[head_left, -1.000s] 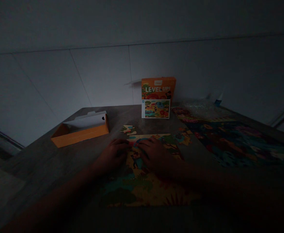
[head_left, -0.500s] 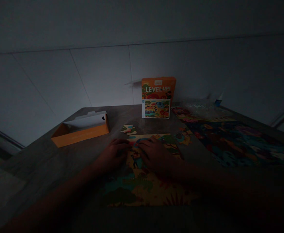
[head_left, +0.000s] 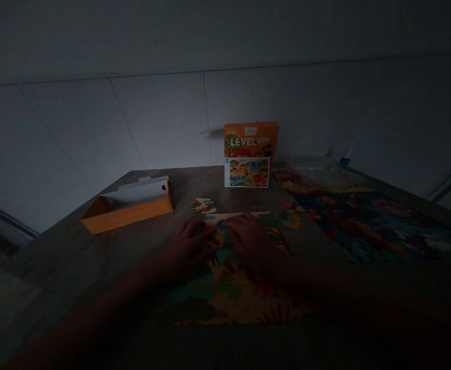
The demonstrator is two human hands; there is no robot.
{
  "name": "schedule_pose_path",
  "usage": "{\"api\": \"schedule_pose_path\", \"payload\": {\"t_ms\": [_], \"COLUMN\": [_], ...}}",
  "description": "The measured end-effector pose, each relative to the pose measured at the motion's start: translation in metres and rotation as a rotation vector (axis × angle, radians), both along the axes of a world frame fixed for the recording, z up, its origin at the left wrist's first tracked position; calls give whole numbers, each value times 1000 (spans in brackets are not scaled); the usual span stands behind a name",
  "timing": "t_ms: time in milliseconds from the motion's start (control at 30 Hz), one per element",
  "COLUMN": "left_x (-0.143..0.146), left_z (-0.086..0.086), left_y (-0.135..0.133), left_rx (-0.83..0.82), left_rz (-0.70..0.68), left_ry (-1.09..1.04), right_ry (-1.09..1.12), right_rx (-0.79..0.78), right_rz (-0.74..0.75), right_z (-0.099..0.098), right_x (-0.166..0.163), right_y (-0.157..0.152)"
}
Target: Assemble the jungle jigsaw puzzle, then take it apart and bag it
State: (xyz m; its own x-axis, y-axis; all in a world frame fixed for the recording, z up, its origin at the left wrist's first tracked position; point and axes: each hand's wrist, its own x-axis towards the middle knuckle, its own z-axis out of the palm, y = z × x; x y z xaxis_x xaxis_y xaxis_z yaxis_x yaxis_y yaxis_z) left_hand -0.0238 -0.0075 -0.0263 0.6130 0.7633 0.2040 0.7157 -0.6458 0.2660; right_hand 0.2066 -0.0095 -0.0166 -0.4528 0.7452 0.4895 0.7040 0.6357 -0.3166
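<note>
Our left hand (head_left: 189,246) and right hand (head_left: 254,243) lie at the twelve-o'clock edge of the jigsaw puzzle (head_left: 244,304), which is likely light and bendy, so we'd pinch its rim, though we cannot tell the fingers' grip in this dark.

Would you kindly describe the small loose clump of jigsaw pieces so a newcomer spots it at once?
On the grey table, find the upright orange puzzle box by the wall. In front of it, slightly left, lies the small loose clump of jigsaw pieces, just beyond the left hand. Unlike the large colourful puzzle nearer the person, it sits detached.
</note>
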Motion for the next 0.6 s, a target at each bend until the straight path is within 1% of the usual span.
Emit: {"api": "schedule_pose_path", "payload": {"t_ms": [100, 167, 200, 267, 367, 467, 600], "left_x": [0, 0, 0, 0, 0, 0, 3], "left_z": [1, 3, 4, 6, 7, 8, 13], "left_y": [-1, -1, -1, -2, -2, -5, -13], "left_rx": [8, 0, -9, -23, -23, -16, -53], "left_rz": [10, 12, 12, 12, 0, -77, -274], "left_ry": [11, 28, 38, 53, 58, 42, 35], "right_ry": [53, 61, 51, -10, -107, -119, -176], "right_rx": [33, -3, -40, -113, -166, -216, -210], "right_rz": [-90, -133, -143, -117, -23, -10, -81], "right_z": [13, 18, 17, 11, -2, -4, 7], "right_x": [12, 27, 36, 56, 84, 99, 101], "right_y": [-2, -8, -12, -22, -39, -48, -47]}}
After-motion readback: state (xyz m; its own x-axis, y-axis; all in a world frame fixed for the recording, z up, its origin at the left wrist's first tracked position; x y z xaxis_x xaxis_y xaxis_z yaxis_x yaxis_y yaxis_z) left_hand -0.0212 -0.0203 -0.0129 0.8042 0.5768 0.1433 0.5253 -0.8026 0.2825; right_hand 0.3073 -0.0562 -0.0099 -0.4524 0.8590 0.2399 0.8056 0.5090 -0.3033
